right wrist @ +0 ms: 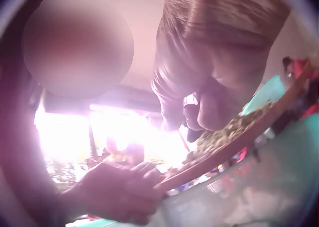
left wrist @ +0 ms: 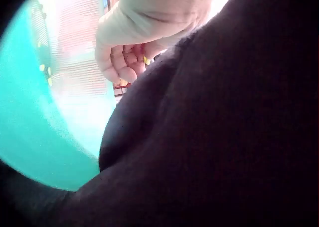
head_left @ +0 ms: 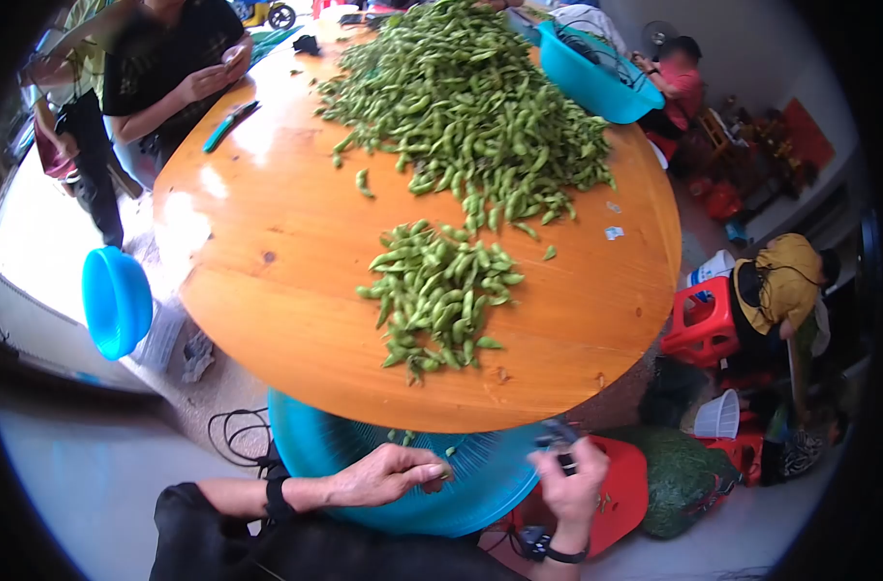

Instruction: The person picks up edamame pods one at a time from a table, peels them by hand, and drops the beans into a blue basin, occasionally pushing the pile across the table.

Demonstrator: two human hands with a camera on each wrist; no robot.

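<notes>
Over the teal basket (head_left: 306,436), the left hand (head_left: 388,474) pinches a small green pod (head_left: 445,475); in the left wrist view a yellow-green bit (left wrist: 146,60) shows at the fingers of that hand (left wrist: 154,17). To its right, the raised right hand (head_left: 572,484) grips a dark tool (head_left: 556,436) whose exact form is blurred. In the right wrist view the right hand (right wrist: 214,62) has curled fingers, above and right of the left hand (right wrist: 117,189). A small pile of green pods (head_left: 441,290) lies near the table's front edge, before a large heap (head_left: 470,107).
The round wooden table (head_left: 267,320) overhangs the basket. Teal-handled scissors (head_left: 230,126) lie at its left, and a blue basin (head_left: 591,73) stands at the back right. People sit around. A red stool (head_left: 703,320) and a green sack (head_left: 679,479) are on the right.
</notes>
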